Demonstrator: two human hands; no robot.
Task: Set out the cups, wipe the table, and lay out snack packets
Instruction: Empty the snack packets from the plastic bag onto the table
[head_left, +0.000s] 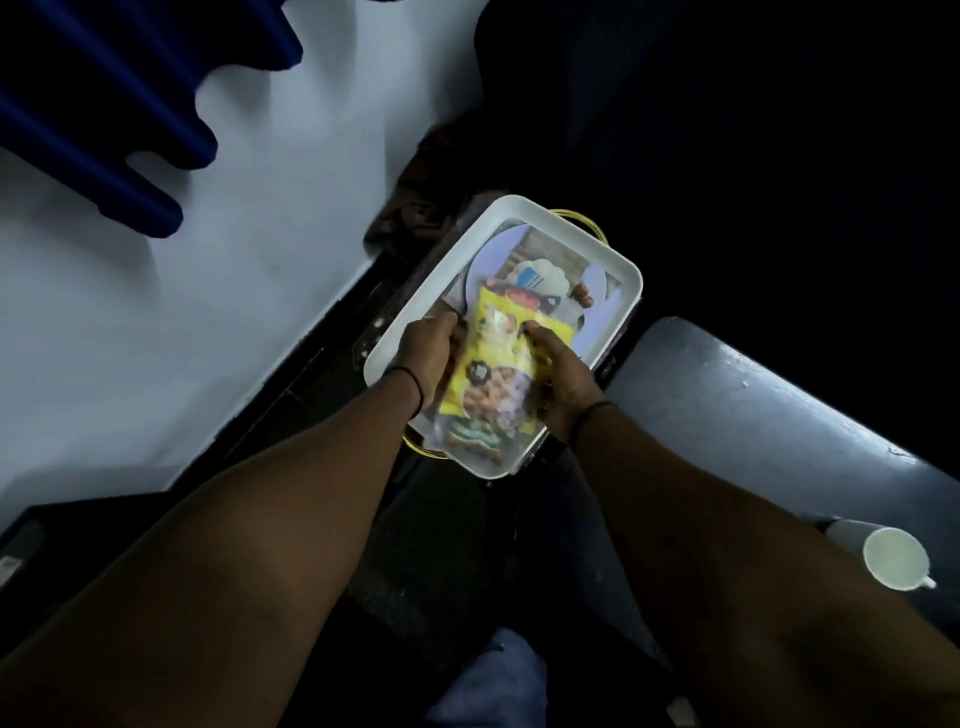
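Dark room; white tray (626, 291), blurred yellow snack packet (493, 358) between both hands.

Snack packet (491, 371) over the tray (410, 306), left hand (428, 358) at nine o'clock, right hand (563, 382) at three; cup (896, 558) on the worktop (753, 415), four o'clock.

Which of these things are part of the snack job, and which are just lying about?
Job: yellow snack packet, held by left hand and right hand; white tray; white cup.
Lying about: blue curtain; brown cloth.
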